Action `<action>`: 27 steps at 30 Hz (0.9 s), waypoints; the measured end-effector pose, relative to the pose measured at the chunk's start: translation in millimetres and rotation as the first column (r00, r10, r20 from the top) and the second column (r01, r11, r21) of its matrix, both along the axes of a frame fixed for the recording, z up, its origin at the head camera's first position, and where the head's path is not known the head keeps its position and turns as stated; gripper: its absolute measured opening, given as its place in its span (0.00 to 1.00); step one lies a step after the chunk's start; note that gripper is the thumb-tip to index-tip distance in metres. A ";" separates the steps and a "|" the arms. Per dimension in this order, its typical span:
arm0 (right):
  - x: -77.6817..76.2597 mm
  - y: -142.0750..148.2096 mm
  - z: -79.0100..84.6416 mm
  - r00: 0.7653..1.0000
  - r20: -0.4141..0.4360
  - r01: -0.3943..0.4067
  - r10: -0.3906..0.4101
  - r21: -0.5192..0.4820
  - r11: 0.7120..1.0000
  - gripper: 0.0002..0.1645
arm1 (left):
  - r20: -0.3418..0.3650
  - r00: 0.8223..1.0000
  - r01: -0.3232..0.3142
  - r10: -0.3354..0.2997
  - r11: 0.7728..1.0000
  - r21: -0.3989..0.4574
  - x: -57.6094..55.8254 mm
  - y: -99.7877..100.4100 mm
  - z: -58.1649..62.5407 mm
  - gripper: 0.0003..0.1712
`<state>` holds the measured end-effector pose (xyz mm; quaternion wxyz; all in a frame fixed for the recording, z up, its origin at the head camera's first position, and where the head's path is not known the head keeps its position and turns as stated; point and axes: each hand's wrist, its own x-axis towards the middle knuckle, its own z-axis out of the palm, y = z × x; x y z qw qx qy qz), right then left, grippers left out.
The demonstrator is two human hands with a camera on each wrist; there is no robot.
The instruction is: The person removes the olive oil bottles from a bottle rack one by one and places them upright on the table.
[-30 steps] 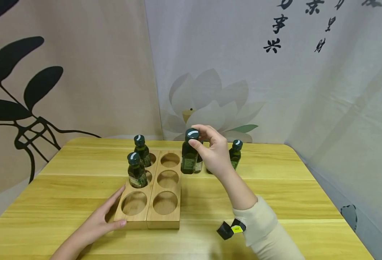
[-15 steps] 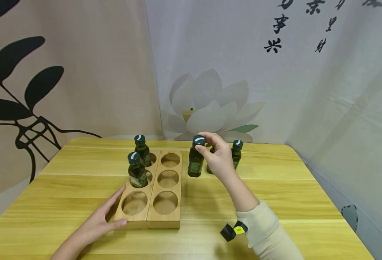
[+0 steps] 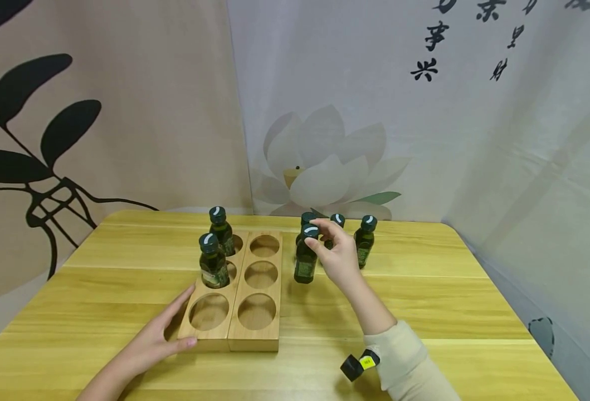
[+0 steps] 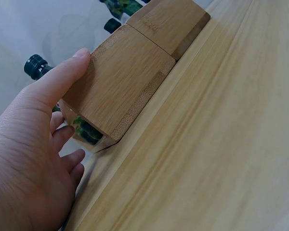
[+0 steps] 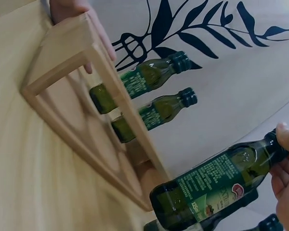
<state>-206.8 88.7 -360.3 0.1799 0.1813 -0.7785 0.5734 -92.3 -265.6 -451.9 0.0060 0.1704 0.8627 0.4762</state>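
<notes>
My right hand [image 3: 339, 254] pinches the dark cap of a small green olive oil bottle [image 3: 305, 266], right of the wooden rack [image 3: 254, 345]. That bottle [image 5: 209, 185] shows its label in the right wrist view; whether its base touches the table I cannot tell. With the thumb on the rack's near end and the other fingers along its left side, my left hand [image 3: 146, 342] holds the near left corner. Two similar bottles, a nearer one [image 3: 214, 267] and a farther one [image 3: 221, 231], stand in the rack's left row. Its right-row holes hold nothing.
Several more bottles stand right of the rack: one [image 3: 307, 217] behind the held bottle, one [image 3: 337, 219] partly behind my right hand, and one [image 3: 364, 245] farther right. A printed cloth [image 3: 325, 83] hangs behind the table [image 3: 425, 312].
My right hand has carried the olive oil bottle down and slightly right, away from the rack, toward the person. Bottles behind it show more now. The left hand stays put on the rack.
</notes>
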 end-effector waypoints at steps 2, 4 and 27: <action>-0.6 0.7 -5.3 1.000 0.014 0.005 -0.005 0.005 1.000 0.19 | 0.004 1.000 -0.001 0.001 1.000 0.000 -0.2 0.0 0.0 0.55; -0.7 1.2 -9.8 1.000 0.026 0.008 -0.008 0.008 1.000 0.19 | 0.007 1.000 -0.001 0.001 1.000 0.001 -0.2 0.0 -0.2 0.55; 10.9 0.2 -16.0 0.998 0.059 -0.011 0.012 -0.022 1.000 0.23 | 0.017 1.000 0.005 -0.005 1.000 0.007 -0.8 -1.2 -0.4 0.55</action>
